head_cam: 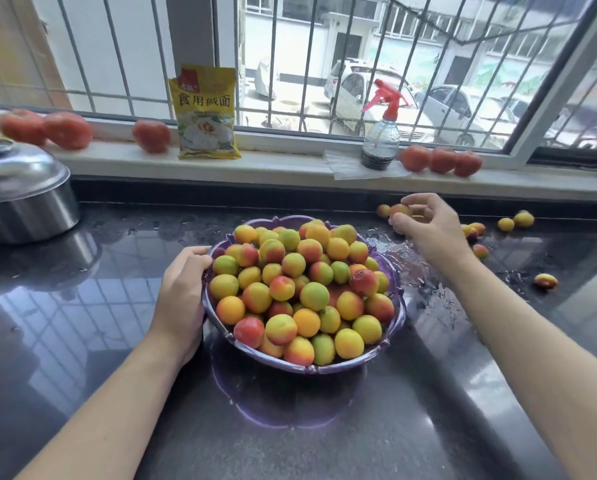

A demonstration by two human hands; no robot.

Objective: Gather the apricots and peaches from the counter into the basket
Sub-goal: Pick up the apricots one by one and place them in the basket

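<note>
Left hand clasps the basket rim at 9 o'clock; right hand fingers pinch a half-hidden fruit at 1 o'clock.

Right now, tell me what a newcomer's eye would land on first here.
The purple basket heaped with apricots and peaches sits mid-counter, the left hand gripping its left rim. Beyond its right side, the right hand pinches a fruit, with loose fruit scattered further right. Red tomatoes line the windowsill behind.
</note>
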